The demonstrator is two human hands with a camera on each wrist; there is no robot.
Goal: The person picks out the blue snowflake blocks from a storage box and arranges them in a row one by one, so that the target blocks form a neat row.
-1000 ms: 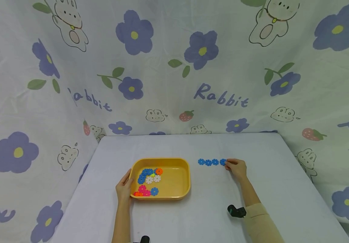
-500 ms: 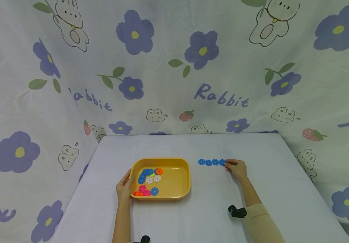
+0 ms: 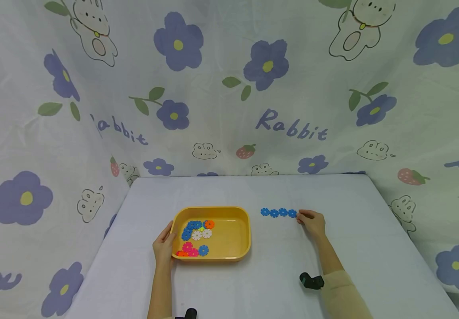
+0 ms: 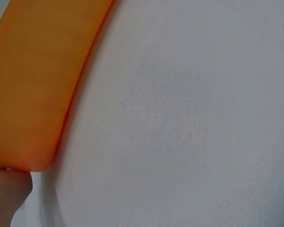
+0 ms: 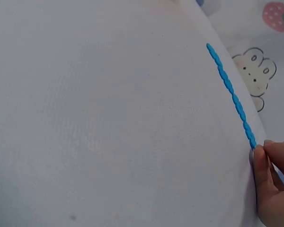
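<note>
A yellow tray (image 3: 231, 235) stands on the table, holding several snowflake-shaped plastic discs in blue, white, pink, orange and yellow-green. My left hand (image 3: 163, 246) grips the tray at its left side, thumb over the rim; in the left wrist view its orange-looking wall (image 4: 40, 85) fills the upper left. To the right of the tray lies a row of blue snowflake discs (image 3: 283, 212). At the row's right end is my right hand (image 3: 312, 221), its thumb and forefinger just beside the last disc. The right wrist view shows the row (image 5: 232, 94) almost edge-on, meeting the fingertips.
A white cloth (image 3: 253, 283) covers the table. Behind and at both sides hangs a curtain (image 3: 213, 88) printed with flowers and rabbits. A black wrist camera (image 3: 311, 281) sits by the right forearm, and another (image 3: 190, 313) shows at the bottom edge.
The last blue disc has shifted slightly left, closer to the rest of the row. My right fingertips have then drawn slightly right, off its edge. The left hand and tray have stayed put.
</note>
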